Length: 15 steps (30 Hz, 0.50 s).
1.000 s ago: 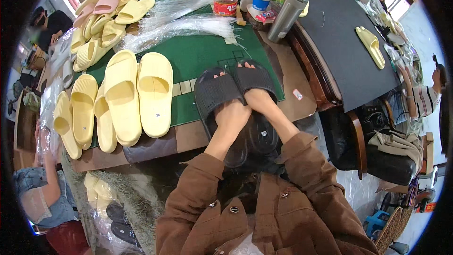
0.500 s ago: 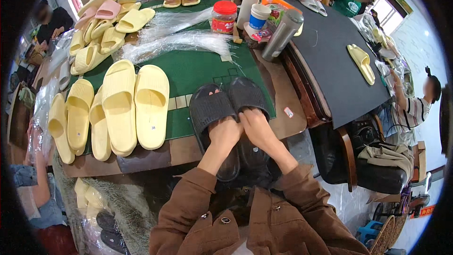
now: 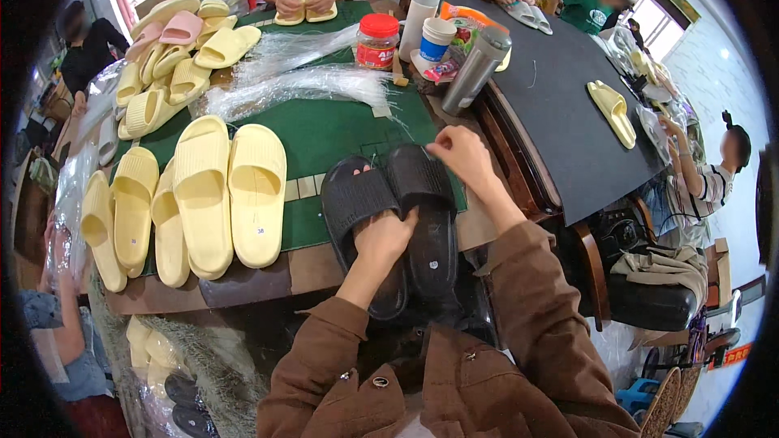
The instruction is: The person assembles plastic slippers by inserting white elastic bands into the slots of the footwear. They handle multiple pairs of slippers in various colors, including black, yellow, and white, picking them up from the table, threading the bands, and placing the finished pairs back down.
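Observation:
A pair of black slippers lies side by side at the table's front edge, toes pointing away from me. My left hand reaches under the ribbed strap of the left slipper; its fingertips peek out at the toe opening, and the thumb lies toward the right slipper. The strap hides most of those fingers. By the toe of the right slipper, my right hand is raised with its fingers pinched together. Whatever it pinches is too small to make out.
Several yellow slippers stand in a row on the left, with a pile of yellow and pink ones behind. Bundles of clear plastic strands lie across the green mat. A red-lidded jar and a grey flask stand beyond. Co-workers sit around.
My right hand has come out from the right slipper's strap and moved up and right to its toe. My left hand stays in the left slipper.

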Tool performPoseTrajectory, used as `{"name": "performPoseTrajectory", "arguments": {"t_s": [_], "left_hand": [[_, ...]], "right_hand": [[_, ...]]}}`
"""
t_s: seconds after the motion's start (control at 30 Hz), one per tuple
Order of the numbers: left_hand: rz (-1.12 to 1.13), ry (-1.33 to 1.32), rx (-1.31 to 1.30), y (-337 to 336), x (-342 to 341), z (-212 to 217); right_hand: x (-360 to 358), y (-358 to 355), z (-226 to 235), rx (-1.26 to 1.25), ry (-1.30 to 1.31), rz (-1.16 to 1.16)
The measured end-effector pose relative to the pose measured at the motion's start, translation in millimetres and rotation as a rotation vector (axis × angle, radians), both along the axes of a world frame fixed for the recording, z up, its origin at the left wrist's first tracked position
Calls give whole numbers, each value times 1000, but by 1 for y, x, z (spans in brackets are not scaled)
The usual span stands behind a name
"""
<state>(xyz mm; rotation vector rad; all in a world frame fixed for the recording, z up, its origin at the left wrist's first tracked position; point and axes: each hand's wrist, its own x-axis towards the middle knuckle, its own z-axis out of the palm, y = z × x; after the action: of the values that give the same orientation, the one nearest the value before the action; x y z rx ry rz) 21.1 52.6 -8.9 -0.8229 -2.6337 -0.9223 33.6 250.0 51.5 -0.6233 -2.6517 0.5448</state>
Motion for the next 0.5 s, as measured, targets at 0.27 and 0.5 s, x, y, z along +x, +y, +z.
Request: {"name": "performPoseTrajectory", "arguments": {"t_s": [0.27,0.5], "left_hand": [[-137,-201,-33,1,-4,-4],[-149,-74,13,2,-7,-10]], "right_hand": [[-13,10,-26,30,-33,7],[-40,-24,-7,-433,202,223]]}}
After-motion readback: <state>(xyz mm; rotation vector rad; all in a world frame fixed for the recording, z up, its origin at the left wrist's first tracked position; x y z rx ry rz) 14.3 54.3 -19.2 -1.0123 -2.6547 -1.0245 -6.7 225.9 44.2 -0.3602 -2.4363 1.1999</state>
